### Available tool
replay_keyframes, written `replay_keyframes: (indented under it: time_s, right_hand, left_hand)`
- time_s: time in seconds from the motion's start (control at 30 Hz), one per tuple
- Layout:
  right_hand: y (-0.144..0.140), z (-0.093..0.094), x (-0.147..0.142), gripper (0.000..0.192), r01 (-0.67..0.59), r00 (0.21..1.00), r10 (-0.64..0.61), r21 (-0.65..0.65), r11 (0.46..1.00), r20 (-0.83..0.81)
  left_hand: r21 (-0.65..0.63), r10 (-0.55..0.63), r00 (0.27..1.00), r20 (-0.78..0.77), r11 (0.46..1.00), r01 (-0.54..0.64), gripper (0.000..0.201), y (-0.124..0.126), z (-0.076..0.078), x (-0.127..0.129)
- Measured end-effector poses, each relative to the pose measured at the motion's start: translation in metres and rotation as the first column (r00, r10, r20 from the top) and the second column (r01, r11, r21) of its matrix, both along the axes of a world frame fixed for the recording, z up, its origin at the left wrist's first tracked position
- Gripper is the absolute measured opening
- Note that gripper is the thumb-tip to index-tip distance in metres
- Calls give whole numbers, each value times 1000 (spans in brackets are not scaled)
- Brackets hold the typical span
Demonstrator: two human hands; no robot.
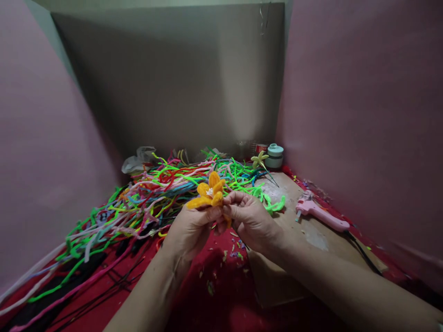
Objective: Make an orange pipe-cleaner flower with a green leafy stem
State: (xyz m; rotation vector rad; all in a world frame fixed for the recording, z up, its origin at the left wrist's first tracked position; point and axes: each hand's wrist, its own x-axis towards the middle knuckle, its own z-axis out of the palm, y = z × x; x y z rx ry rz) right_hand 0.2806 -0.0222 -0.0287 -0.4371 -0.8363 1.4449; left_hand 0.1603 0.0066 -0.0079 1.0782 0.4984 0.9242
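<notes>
Orange pipe-cleaner flower [209, 192] sits just above both hands, left grip [194, 226] and right grip [247, 216] clamped on its base

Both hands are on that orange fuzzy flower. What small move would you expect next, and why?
Probably a small pinch and turn of one petal. The left hand grips the orange pipe-cleaner flower from below, while the right hand has its fingers on the petals at the flower's right side. The petals spread unevenly, so shaping them looks likeliest.
</notes>
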Motion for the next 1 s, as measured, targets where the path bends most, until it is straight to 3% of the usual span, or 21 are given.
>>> replay_keyframes:
  time_s: [0.23, 0.37, 0.6, 0.83, 0.9, 1.0]
  right_hand:
    - [-4, 2, 6, 18, -38, 995, 35, 30, 999, 90]
    - [-6, 3, 9, 13, -37, 986, 31, 29, 999, 166]
    - [-3, 4, 9, 14, -18, 998, 17, 6, 1000, 64]
    - [1, -7, 4, 16, -62, 998, 63, -9, 998, 18]
    - [2, -7, 6, 18, -68, 996, 67, 18, 998, 65]
    - [2, 3, 17, 22, -29, 965, -1, 110, 994, 263]
  left_hand:
    - [-35, 68, 995, 69, 997, -66, 30, -4, 3, 1]
    - [16, 75, 996, 41, 997, -76, 28, -3, 4, -1]
    - [172, 18, 1000, -18, 985, -14, 13, 3, -7, -3]
    - [121, -42, 999, -21, 992, 44, 18, 3, -8, 0]
    - [84, -19, 1000, 8, 996, 18, 18, 2, -5, 0]
    - [90, 92, 994, 61, 991, -98, 17, 1, 1, 0]
